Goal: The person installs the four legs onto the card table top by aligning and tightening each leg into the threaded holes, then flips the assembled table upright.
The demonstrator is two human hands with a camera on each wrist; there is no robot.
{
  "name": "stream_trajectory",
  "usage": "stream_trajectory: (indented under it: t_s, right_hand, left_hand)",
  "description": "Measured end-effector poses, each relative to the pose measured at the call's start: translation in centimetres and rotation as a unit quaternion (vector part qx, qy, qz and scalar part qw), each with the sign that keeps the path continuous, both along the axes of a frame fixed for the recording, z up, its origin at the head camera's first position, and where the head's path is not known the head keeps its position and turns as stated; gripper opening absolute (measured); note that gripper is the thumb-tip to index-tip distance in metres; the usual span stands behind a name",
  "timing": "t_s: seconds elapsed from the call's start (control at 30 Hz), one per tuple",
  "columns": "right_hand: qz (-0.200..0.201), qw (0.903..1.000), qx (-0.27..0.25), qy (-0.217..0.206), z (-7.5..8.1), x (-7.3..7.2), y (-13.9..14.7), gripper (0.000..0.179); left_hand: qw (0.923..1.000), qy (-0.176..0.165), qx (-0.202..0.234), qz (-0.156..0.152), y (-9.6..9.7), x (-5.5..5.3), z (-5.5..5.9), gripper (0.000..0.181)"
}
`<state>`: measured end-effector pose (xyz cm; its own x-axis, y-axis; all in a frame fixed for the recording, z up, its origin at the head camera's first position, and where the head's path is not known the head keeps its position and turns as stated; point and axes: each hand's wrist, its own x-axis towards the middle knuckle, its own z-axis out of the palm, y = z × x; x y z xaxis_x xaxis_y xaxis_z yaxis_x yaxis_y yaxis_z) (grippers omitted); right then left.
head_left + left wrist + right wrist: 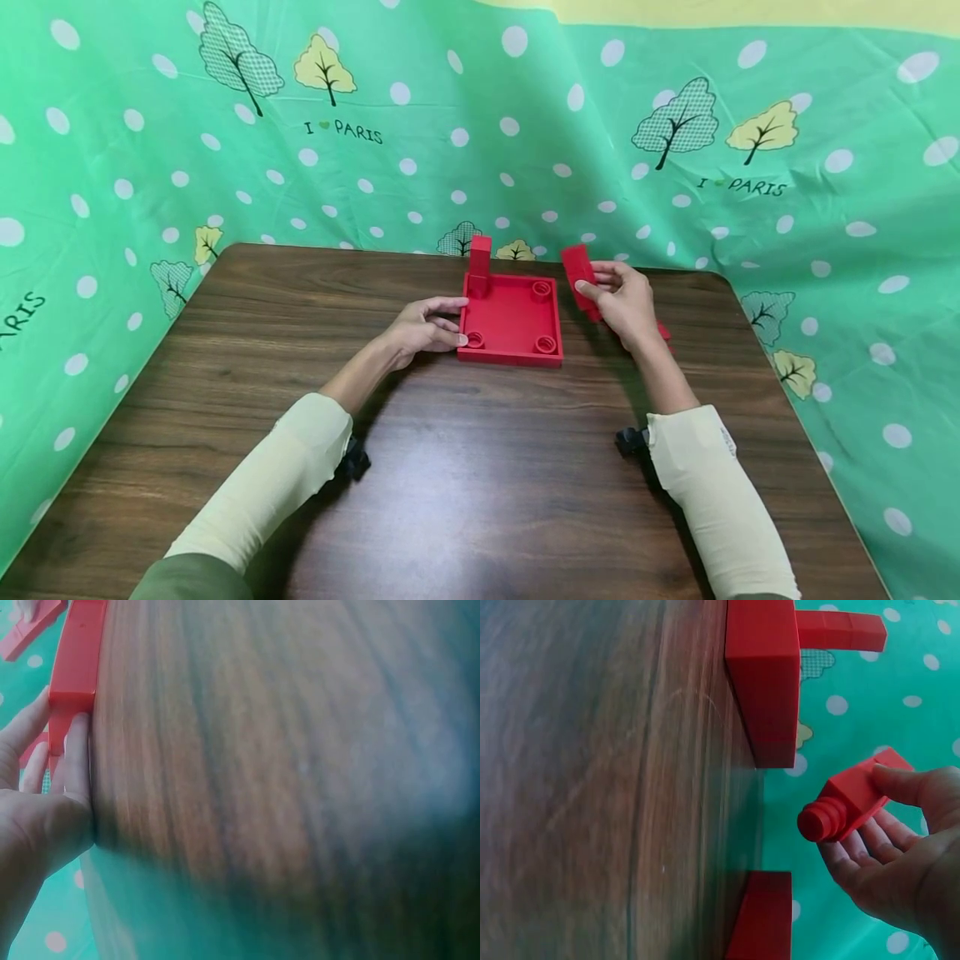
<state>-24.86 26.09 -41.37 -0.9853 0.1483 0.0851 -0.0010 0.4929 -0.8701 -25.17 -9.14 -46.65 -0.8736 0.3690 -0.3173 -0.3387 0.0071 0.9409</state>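
A shallow square red piece (512,315) with a raised rim lies on the table, with round sockets at three corners. At its back left corner a red leg (480,260) stands upright. My left hand (414,333) holds the square piece by its left side, thumb at the near corner and fingers along the edge. To the right of it, my right hand (628,307) pinches a second red leg (859,787) between thumb and fingers. This leg is tilted, and its round, ridged screw end points down toward the table, apart from the square piece.
Another red part (664,332) lies on the table, mostly hidden behind my right hand and wrist. The brown wood-grain table (465,467) ends at the back against a green dotted cloth (420,183).
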Motion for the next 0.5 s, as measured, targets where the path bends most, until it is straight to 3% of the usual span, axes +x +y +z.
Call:
stream_trajectory:
  t_s: [0.5]
  right_hand:
    - [0.014, 0.9994, -0.023, -0.019, -0.3, -0.7, -1.8, 0.056]
  left_hand:
    - [0.9999, 0.007, 0.001, 0.01, 0.1, 0.4, -0.3, 0.081]
